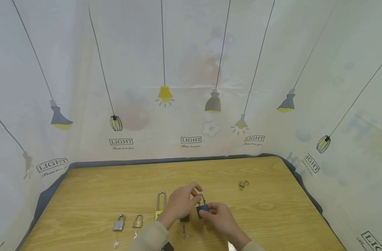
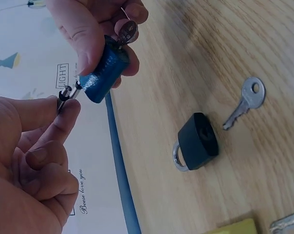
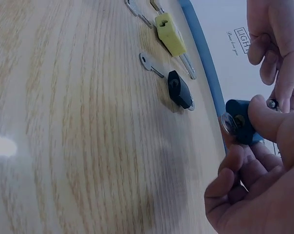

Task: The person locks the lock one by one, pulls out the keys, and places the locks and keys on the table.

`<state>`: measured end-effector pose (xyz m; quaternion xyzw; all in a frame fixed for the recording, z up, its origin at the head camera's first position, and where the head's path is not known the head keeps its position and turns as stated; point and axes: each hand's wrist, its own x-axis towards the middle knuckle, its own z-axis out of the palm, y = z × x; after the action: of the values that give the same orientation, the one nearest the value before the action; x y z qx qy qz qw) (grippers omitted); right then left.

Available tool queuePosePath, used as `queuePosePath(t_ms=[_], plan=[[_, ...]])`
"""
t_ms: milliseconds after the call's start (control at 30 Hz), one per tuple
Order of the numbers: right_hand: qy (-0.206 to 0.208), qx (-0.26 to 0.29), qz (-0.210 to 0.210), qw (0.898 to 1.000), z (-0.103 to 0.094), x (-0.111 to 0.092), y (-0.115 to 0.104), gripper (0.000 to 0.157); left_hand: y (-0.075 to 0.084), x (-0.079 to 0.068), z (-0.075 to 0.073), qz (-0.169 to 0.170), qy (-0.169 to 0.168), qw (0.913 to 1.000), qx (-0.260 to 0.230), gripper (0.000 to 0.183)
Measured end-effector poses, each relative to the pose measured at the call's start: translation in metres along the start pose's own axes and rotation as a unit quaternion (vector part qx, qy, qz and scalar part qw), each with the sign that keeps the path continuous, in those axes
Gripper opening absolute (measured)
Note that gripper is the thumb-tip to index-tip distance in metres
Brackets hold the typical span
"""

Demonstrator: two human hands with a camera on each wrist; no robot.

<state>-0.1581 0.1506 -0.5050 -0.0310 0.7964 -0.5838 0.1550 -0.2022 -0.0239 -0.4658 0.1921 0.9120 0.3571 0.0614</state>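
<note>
A blue padlock (image 1: 202,208) is held up over the table between both hands. My right hand (image 1: 220,218) grips its body between thumb and fingers. A key (image 2: 128,32) sits in the bottom of the lock. With thumb and index finger, my left hand (image 1: 181,200) pinches the metal shackle (image 2: 65,92), which stands out of the body with a notched end showing in the left wrist view. Below the hands, a black padlock (image 2: 198,141) lies on the table with its shackle closed, and a loose key (image 2: 251,95) lies near its base.
Left on the wooden table (image 1: 93,188) lie a yellow padlock with a long shackle (image 1: 160,200), a brass padlock (image 1: 137,222) and a silver padlock (image 1: 118,225) with a key (image 1: 116,242) below it. A small brass padlock (image 1: 242,185) with its shackle swung open lies at the back right.
</note>
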Motion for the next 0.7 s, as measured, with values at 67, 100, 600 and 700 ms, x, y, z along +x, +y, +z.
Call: queuePosePath(t_ms=[67,100,600,700], plan=[[-0.009,0.003,0.0,1.0,-0.0003,-0.0001,0.0002,0.037,-0.0016,-0.0004,-0.0009,-0.003,0.003,1.0,-0.003,0.019],[-0.013,0.003,0.0,1.0,-0.0004,-0.0001,0.0003,0.037,-0.0024,-0.0005,-0.0011,-0.003,0.005,1.0,-0.005,0.019],[0.022,-0.031,0.0,0.999,0.0028,-0.0002,-0.0009,0.031,-0.0058,-0.0009,0.0001,-0.006,0.025,0.9997,-0.003,0.009],[0.023,-0.033,-0.009,0.999,0.0034,0.0001,0.0012,0.03,-0.0048,-0.0005,0.0003,-0.012,0.027,0.9996,-0.003,0.01]])
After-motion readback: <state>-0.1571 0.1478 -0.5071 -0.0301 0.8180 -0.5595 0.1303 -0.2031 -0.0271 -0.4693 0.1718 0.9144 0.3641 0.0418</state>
